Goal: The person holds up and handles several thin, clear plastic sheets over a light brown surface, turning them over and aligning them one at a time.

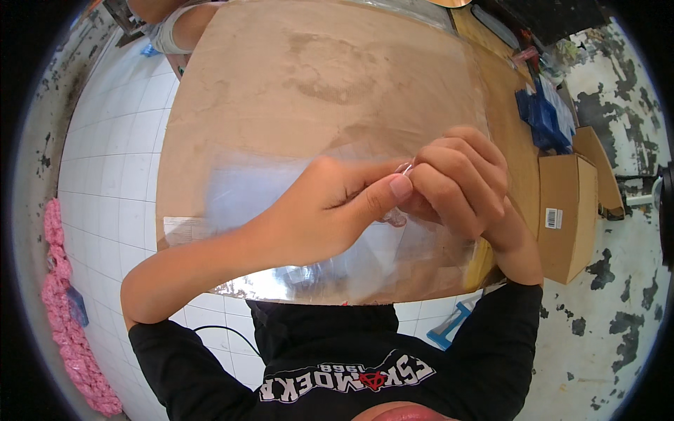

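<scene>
Above the near half of the table my left hand [323, 207] and my right hand [456, 179] meet. A small piece of clear plastic [405, 168] shows between them, pinched by my left thumb and forefinger. The curled fingers of my right hand close on the same plastic from the other side. More of what looks like clear plastic hangs below the fingertips, partly hidden by my hands. Beneath them, clear plastic sheets [242, 186] lie spread on the brown cardboard table cover [246, 91], shiny along the near edge.
To the right stand an open cardboard box [569, 210] and blue packages [551, 116]. A pink bundle [67, 316] lies along the left wall. Part of another person's limb [189, 31] shows at the far left corner. A blue object [453, 326] is on the floor near me.
</scene>
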A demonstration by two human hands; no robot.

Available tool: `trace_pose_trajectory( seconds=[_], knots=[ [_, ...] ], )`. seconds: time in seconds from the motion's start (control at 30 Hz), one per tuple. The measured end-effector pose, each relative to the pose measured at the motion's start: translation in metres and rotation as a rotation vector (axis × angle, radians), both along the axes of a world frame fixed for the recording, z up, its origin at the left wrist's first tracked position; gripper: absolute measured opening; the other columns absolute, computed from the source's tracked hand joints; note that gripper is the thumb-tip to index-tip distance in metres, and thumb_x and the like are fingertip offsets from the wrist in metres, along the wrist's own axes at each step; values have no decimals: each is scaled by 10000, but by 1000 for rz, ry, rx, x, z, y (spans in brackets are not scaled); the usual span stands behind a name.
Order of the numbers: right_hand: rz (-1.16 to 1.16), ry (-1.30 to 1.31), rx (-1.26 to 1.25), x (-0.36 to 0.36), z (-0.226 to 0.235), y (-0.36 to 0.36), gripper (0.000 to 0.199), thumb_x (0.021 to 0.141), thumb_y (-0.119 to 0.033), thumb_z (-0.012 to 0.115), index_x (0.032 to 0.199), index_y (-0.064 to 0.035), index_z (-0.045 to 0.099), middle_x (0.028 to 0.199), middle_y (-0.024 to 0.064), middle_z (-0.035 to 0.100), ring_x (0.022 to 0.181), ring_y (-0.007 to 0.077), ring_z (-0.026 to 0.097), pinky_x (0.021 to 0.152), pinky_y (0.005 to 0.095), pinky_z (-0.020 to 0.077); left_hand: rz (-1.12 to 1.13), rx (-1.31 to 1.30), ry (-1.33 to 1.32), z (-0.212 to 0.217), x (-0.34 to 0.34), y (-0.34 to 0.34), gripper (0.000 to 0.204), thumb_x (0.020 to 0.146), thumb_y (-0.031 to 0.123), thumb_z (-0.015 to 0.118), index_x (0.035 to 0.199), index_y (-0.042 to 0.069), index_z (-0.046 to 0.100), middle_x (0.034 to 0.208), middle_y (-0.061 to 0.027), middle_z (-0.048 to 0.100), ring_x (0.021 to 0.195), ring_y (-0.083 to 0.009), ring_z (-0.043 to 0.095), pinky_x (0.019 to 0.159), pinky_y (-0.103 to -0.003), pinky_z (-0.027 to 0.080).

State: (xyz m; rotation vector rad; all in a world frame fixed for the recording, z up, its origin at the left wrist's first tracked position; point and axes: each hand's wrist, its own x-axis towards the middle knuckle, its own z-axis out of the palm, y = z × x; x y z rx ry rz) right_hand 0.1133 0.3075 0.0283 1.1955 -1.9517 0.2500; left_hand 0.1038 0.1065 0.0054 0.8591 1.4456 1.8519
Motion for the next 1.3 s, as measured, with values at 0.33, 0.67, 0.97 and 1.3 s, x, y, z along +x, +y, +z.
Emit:
trace_pose_trajectory(
  seconds=[0.33, 0.67, 0.97, 1.3],
  knots=[
    [165, -363, -403, 1, 0, 7, 84, 885, -76, 542, 826, -40, 494, 908, 148, 612, 801, 251, 627, 733, 359, 505, 240, -74, -463, 3, -20, -6, 305, 975, 203, 464, 1038, -52, 619, 943, -148, 674, 788, -180, 661, 711, -284, 558],
    [154, -662, -1721, -56, 39, 151, 188, 939, -145, 438, 771, -62, 419, 753, 80, 443, 708, 202, 478, 748, 334, 483, 609, -24, -447, -3, -63, -27, 306, 986, 251, 445, 1059, -21, 564, 967, -158, 665, 846, -222, 672, 744, -301, 556],
    [53, -750, -332, 18, 6, -29, 131, 906, -214, 566, 917, -83, 561, 819, 20, 583, 559, 135, 547, 522, 260, 471, 520, -31, -367, -28, -74, -23, 295, 994, 236, 466, 1029, -35, 577, 963, -155, 670, 818, -235, 679, 743, -317, 561],
    [175, -89, 245, 1, -20, -96, 155, 720, -147, 686, 863, -171, 630, 783, 2, 563, 630, 128, 561, 480, 254, 419, 445, 4, -306, -25, -75, -22, 331, 975, 261, 524, 1066, -46, 610, 955, -131, 670, 814, -218, 677, 714, -298, 559]
  ],
)
